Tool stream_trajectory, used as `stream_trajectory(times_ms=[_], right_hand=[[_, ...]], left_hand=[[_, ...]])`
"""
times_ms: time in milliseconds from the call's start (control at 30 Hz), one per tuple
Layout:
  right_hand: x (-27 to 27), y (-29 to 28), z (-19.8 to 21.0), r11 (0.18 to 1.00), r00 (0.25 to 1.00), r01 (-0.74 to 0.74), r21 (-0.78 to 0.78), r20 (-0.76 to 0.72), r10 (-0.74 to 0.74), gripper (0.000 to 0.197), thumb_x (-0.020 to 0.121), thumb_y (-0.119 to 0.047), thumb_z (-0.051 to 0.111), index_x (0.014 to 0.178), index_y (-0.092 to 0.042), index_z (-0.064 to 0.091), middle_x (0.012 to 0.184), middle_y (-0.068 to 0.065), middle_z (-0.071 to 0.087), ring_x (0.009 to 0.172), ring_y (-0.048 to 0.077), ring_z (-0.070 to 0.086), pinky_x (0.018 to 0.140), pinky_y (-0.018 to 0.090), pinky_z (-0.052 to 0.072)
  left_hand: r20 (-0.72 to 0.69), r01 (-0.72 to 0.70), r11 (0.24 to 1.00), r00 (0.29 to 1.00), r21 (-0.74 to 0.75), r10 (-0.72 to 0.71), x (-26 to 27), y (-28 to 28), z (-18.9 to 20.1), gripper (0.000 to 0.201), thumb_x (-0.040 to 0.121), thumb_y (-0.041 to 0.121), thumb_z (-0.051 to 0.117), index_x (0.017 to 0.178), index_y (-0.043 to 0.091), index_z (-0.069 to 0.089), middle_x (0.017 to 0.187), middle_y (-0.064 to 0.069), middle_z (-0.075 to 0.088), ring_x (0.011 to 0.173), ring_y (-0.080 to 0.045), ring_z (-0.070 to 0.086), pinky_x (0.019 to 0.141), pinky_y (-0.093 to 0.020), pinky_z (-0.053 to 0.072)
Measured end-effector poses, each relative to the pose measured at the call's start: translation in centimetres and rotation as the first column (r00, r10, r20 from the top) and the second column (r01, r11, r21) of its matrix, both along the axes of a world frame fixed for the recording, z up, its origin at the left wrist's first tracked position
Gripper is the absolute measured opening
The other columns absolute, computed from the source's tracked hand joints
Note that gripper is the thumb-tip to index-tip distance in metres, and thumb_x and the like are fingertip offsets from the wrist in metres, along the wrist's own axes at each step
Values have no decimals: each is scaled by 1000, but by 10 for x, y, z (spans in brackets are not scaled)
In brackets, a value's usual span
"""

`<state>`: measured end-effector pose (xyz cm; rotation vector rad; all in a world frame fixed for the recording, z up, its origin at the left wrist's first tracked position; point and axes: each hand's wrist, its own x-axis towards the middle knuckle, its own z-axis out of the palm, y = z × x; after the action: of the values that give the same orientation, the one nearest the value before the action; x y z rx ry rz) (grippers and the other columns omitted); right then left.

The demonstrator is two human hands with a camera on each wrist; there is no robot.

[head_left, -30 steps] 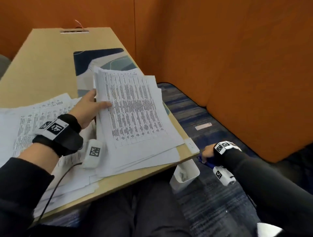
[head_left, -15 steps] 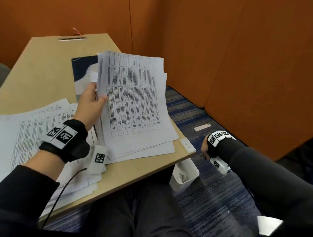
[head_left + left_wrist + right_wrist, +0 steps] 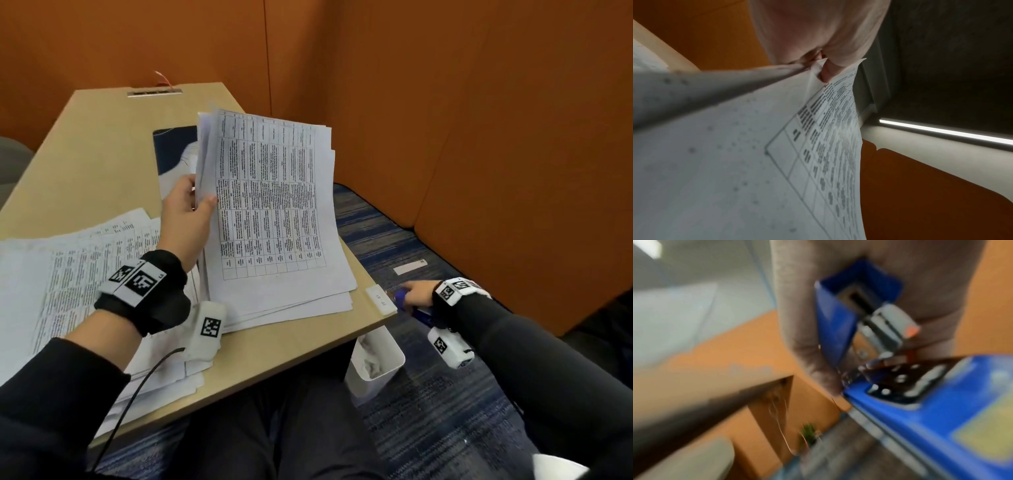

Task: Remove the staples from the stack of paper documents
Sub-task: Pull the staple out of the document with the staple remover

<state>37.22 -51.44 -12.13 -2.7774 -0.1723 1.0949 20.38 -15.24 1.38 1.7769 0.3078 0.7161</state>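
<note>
My left hand (image 3: 191, 212) pinches the left edge of a set of printed sheets (image 3: 274, 205) and holds it tilted up off the pile of papers (image 3: 294, 301) on the table's right side. In the left wrist view the thumb and fingers (image 3: 826, 71) clamp that same paper edge (image 3: 777, 162). My right hand (image 3: 416, 293) is off the table's right corner, low over the carpet, gripping a blue stapler-like tool (image 3: 407, 305). The right wrist view, blurred, shows the blue tool (image 3: 910, 402) with its metal jaw parted.
A second spread of papers (image 3: 68, 274) covers the left of the wooden table (image 3: 102, 154). A white bin (image 3: 376, 359) hangs under the table's right corner. Orange partitions (image 3: 479, 137) close in behind and right. A dark mat (image 3: 171, 150) lies behind the papers.
My left hand has lifted the printed sheets from lying flat to tilted up. My right hand with the blue tool has risen toward the table corner.
</note>
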Motion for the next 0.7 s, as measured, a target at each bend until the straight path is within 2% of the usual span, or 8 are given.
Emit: stream_trajectory(times_ms=[67,100,167,233,300,433,567,700], right_hand=[[9,3,24,945,975,153,289,112,-192,48,71,-32,72,109,-3,63,102,17,69,82,31,65,63,29,46],[11,5,37,838,934,239,490,121,-337,36,75,-28,72,97,-2,63,88,15,67,72,30,62,62,32,45],[11,19,69,460,829,342,820,-33,-558,20,88,-19,65,97,-3,58,74,9,60,58,23,59,57,32,45],[1,41,110,115,829,306,945,-206,-520,14,94,-18,57,101,-6,58,80,9,64,62,18,66,61,31,53],[-15,64,149,-43,903,184,982,-187,-387,25,95,-19,54,111,-2,62,100,12,68,85,19,68,77,33,56],[-46,109,197,-109,977,-5,994,-18,-214,17,89,-17,59,96,-6,69,97,9,71,88,24,68,82,37,57],[-58,126,198,-57,968,-107,993,91,-235,34,81,-20,60,111,-6,55,96,3,68,86,19,68,75,34,57],[-70,126,168,2,972,-85,996,83,-220,54,78,-26,66,125,-4,52,122,21,62,110,37,62,101,55,46]], left_hand=[[67,-41,999,997,-31,43,3,1,8,24,96,6,47,117,14,54,110,-8,64,87,-10,61,82,-27,52],[95,-57,998,994,-26,59,5,1,14,21,95,8,48,113,16,54,107,-7,65,87,-11,61,83,-30,52],[144,-71,997,987,7,69,10,-1,27,18,93,15,48,108,19,56,100,-1,65,89,-15,60,88,-41,51],[185,-87,995,980,50,76,14,-4,40,17,91,21,47,105,23,56,101,-2,66,92,-17,60,90,-46,50],[242,-116,989,966,95,90,17,-10,54,14,91,22,46,98,30,55,101,-7,66,91,-20,60,86,-46,52],[375,-176,970,921,170,102,18,-24,77,14,94,16,45,95,30,50,84,4,58,74,-7,52,70,-26,46],[461,-270,953,869,135,181,2,-28,75,16,94,15,42,87,30,44,77,13,46,66,5,42,64,-17,36],[414,-211,972,898,104,151,-18,-36,40,10,94,13,37,96,18,45,77,14,45,62,10,43,56,-12,34]])
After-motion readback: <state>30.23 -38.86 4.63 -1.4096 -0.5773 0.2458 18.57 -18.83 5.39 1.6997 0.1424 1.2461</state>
